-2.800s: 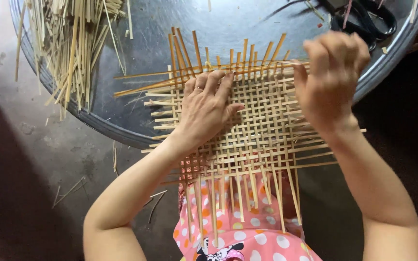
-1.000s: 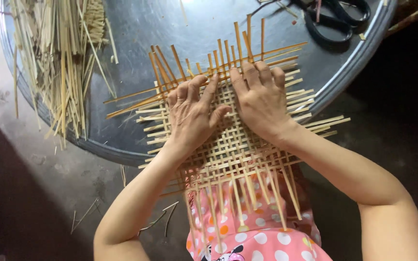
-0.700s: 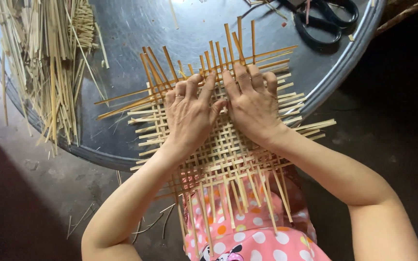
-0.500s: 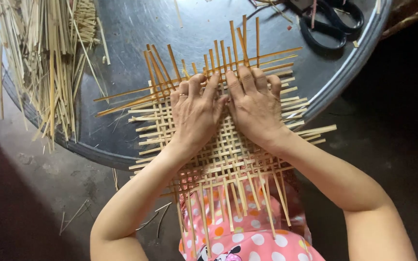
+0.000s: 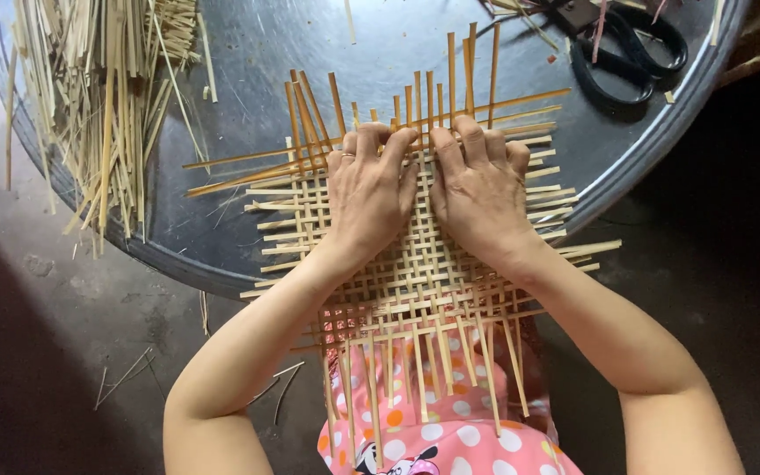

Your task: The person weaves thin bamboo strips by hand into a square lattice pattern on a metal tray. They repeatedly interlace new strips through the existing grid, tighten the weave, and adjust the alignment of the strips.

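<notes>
A half-woven mat of thin bamboo strips (image 5: pixel 415 281) lies across the near rim of a round metal tray (image 5: pixel 653 149) and over my lap. My left hand (image 5: pixel 367 193) and my right hand (image 5: pixel 477 189) rest side by side, palms down, on the mat's far part. The fingertips of both hands curl onto the far woven edge, where loose strip ends (image 5: pixel 450 75) stick out upward and sideways. Neither hand holds a loose strip.
A pile of loose bamboo strips (image 5: pixel 107 97) covers the tray's left side. Black scissors (image 5: pixel 617 53) lie at the tray's far right. Pink polka-dot clothing (image 5: pixel 450 431) shows under the mat's near end. Stray strips (image 5: pixel 125 378) lie on the dark floor at left.
My right hand came down from the right onto the mat beside the left hand. Since then both hands have stayed pressed on the weave, fingers inching along the far edge.
</notes>
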